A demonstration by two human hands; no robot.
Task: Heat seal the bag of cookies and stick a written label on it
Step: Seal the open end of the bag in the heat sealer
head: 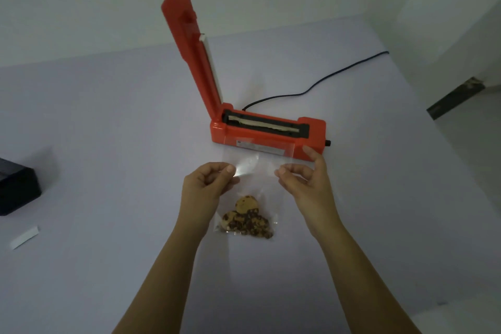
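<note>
Pinching the top of a clear bag (252,168) of cookies with both hands, in front of an open heat sealer (219,130).

A pale table (108,116) carries everything; on it the orange sealer stands with its pressing arm raised nearly upright and the sealing strip on its base bared. The left hand (202,186) and right hand (306,179) each grip an upper side of the bag between thumb and curled fingers. The bag's top edge reaches the sealer's front face, and I cannot tell whether they touch. A black box (16,190) sits at the far left edge. A black cord (311,88) trails from behind the sealer towards the right. The cookies (246,218) lie heaped in the bag's bottom, between the wrists. A white label strip (24,237) lies near the box, well apart from the bag.
</note>
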